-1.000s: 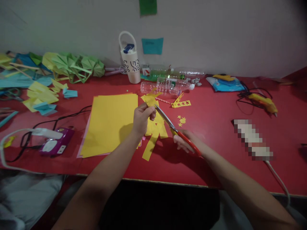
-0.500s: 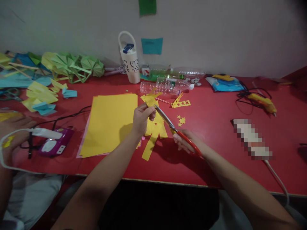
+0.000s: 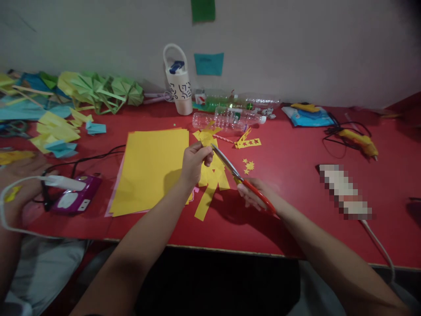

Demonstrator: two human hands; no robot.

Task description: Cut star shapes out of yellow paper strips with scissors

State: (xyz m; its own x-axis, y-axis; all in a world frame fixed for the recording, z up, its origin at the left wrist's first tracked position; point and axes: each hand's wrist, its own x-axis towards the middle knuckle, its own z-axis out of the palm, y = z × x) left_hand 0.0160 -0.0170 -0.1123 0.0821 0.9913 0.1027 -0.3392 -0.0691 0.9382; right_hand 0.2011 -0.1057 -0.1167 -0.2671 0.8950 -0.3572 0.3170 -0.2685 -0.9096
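My left hand [image 3: 194,163] is closed in a pinch on a small yellow paper piece [image 3: 206,139], above loose yellow strips [image 3: 206,202]. Scissors with red handles [image 3: 258,194] are in my right hand [image 3: 251,193], their blade tips touching or very near the paper at my left fingertips. Left of my hands lies a stack of yellow sheets [image 3: 149,171] with pink sheets under it. Small yellow stars [image 3: 250,166] rest on the red table, and a strip with star-shaped holes [image 3: 251,143] lies behind them.
Plastic bottles [image 3: 226,119] and a white tumbler [image 3: 180,90] are at the back. A purple power socket [image 3: 77,195] and another person's hand [image 3: 24,177] are at left. A glue gun [image 3: 360,142] and a pixelated object [image 3: 345,191] are at right.
My hands and the scissors have barely moved. At the left edge, the other person's hand has shifted slightly.
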